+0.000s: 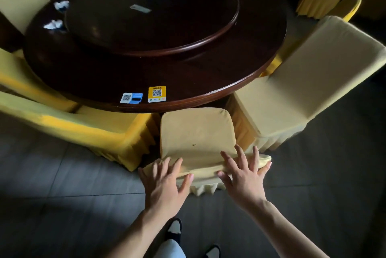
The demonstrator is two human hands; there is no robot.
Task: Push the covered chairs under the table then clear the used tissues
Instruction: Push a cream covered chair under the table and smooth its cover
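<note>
Both hands lie flat with fingers spread on the top edge of the nearest covered chair's (196, 136) backrest, grasping nothing: the left hand (165, 180) presses on the left end of that edge, the right hand (244, 176) on the right end, palms down and fingertips pointing toward the table (188, 78). Neither hand curls round the fabric; they simply bear on it.

From the hands, the chair runs straight ahead, its seat already partly beneath the table's near rim. The top edge under the palms lies crosswise, left to right, so a push straight forward from both hands should drive the chair squarely in; I'd judge little travel is left. The two hands sit about equally near, one at each end, which ought to keep the chair from swinging.

Just to the right of the right hand stands a second covered chair (302, 90), turned at an angle and clearly not pushed in; the right hand is the nearer one to it. Left of the left hand, another covered chair (69, 124) sits beside the table.

Far ahead and to the left, across the table top, two crumpled used tissues (61, 5) (53, 24) lie near the turntable's (152, 11) rim, well out of reach from where the hands are, nearer the left hand's side.
</note>
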